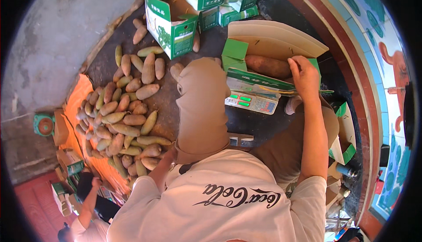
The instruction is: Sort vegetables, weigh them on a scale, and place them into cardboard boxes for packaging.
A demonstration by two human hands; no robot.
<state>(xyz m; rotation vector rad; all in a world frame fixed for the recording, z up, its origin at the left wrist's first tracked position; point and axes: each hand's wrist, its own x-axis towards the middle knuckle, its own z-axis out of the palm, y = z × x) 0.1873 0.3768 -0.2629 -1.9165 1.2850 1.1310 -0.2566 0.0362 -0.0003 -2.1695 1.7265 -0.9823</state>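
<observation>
Large reddish-brown tuber (269,66), like a sweet potato, lies in an open green-and-white carton (255,81). Its brown back flap stands raised. The carton rests on a digital scale (250,102) with lit green displays. My right hand (304,74) is at the carton's right end, fingers curled in by the tuber's tip; whatever they grip is hidden. My left hand (165,165) is low beside my left knee, at the near edge of a pile of reddish and greenish tubers (125,130). Its fingers are mostly hidden.
Several green-and-white cartons stand ahead, one open carton (182,29) nearest. Another open carton (345,132) is at right beside a brown-red ledge (351,62). An orange sheet (77,110) edges the pile. Another person's arm (90,202) shows at lower left.
</observation>
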